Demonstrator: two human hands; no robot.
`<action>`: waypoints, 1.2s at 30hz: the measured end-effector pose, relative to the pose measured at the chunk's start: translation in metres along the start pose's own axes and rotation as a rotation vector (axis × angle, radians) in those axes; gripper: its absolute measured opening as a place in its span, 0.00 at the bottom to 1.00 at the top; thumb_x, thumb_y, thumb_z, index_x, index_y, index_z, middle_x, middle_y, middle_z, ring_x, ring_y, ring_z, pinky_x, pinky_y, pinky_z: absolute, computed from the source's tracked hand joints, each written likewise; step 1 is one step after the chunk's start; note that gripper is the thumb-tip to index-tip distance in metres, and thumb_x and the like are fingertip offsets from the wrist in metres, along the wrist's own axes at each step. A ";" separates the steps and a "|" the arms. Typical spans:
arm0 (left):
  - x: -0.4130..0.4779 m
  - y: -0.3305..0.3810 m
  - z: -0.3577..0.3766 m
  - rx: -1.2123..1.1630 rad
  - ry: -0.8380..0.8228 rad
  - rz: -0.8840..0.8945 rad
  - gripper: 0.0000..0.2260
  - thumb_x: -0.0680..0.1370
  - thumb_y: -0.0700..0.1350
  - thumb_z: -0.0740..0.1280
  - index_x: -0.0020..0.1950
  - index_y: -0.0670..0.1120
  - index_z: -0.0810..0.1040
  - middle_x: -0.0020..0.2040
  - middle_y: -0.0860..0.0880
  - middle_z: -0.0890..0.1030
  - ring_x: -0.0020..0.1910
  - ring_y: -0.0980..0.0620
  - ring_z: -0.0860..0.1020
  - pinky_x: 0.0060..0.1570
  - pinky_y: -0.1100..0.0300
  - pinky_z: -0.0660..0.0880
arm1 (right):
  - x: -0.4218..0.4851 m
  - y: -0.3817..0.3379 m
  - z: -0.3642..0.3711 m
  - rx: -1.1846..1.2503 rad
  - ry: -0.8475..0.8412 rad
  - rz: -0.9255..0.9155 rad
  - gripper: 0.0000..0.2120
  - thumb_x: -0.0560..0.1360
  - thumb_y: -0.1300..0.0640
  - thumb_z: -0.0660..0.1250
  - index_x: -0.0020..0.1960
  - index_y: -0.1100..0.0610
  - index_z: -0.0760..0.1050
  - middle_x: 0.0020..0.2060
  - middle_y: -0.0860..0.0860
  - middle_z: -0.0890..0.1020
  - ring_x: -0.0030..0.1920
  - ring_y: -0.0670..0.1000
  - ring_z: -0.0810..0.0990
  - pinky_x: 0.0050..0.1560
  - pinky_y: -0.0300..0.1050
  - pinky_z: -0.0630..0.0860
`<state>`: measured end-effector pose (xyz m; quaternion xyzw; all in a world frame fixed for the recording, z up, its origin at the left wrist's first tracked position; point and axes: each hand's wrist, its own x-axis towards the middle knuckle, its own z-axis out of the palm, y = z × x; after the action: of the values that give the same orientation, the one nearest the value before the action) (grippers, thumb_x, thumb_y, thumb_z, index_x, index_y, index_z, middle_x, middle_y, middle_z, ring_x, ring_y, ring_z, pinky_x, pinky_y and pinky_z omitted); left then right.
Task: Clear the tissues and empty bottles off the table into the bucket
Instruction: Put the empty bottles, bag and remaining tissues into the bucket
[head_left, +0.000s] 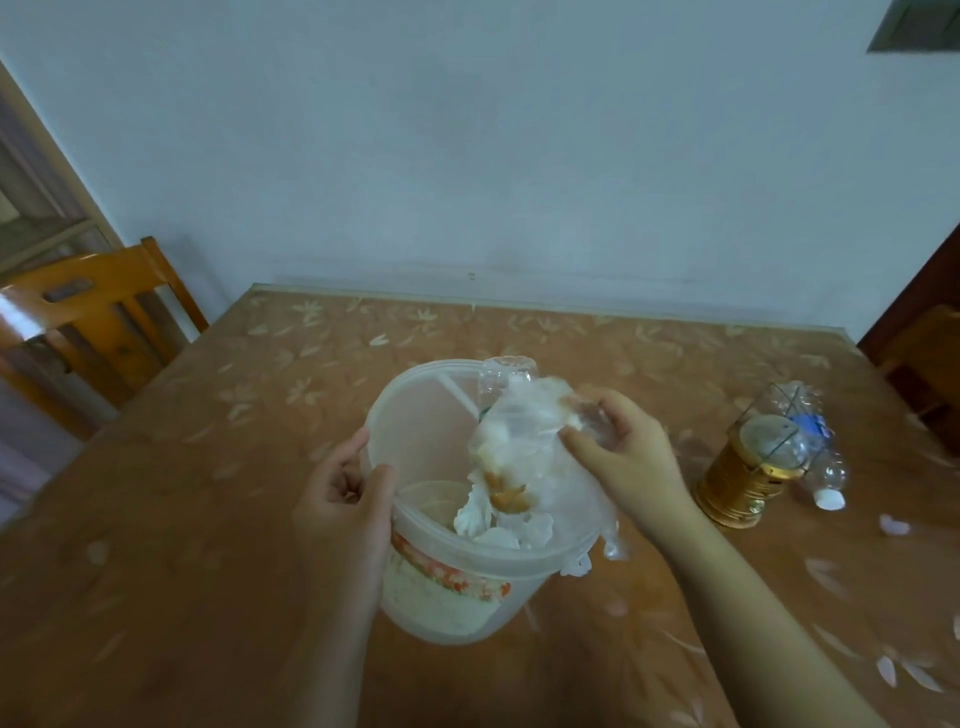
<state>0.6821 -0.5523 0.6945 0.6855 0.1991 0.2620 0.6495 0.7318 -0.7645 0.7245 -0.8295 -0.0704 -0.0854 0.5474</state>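
At frame centre, the left hand (345, 499) grips the bucket (457, 592) rim; the right hand (628, 452) holds stained tissue (511, 457) over it.

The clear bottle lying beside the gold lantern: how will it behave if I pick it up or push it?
The clear bottle looks empty, so it is probably very light. It lies on its side next to the gold lantern, so a push may well roll it. Its thin walls would likely dent under a firm grip.

Head camera looks forward and down, close over the table (675, 364).
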 end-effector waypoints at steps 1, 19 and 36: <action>0.000 0.000 0.000 -0.007 0.005 0.005 0.16 0.70 0.40 0.67 0.45 0.63 0.79 0.27 0.58 0.70 0.28 0.57 0.70 0.33 0.57 0.73 | 0.000 0.003 0.003 -0.065 -0.059 -0.005 0.13 0.70 0.57 0.69 0.53 0.46 0.74 0.46 0.39 0.77 0.48 0.40 0.76 0.47 0.31 0.71; 0.013 -0.011 0.013 -0.104 -0.130 0.003 0.17 0.71 0.37 0.67 0.50 0.58 0.79 0.25 0.58 0.73 0.27 0.61 0.73 0.30 0.66 0.75 | -0.041 0.055 -0.020 -0.055 0.194 0.260 0.14 0.74 0.55 0.65 0.60 0.50 0.73 0.47 0.38 0.78 0.45 0.34 0.77 0.39 0.28 0.73; -0.013 -0.021 0.065 -0.045 -0.272 -0.014 0.15 0.65 0.45 0.66 0.47 0.62 0.78 0.23 0.57 0.71 0.25 0.59 0.71 0.32 0.66 0.73 | -0.066 0.085 -0.059 0.048 0.353 0.348 0.14 0.73 0.57 0.66 0.43 0.35 0.75 0.41 0.34 0.81 0.44 0.35 0.79 0.43 0.37 0.76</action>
<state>0.7136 -0.6101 0.6710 0.6986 0.1079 0.1665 0.6875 0.6812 -0.8538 0.6562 -0.7881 0.1684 -0.1319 0.5772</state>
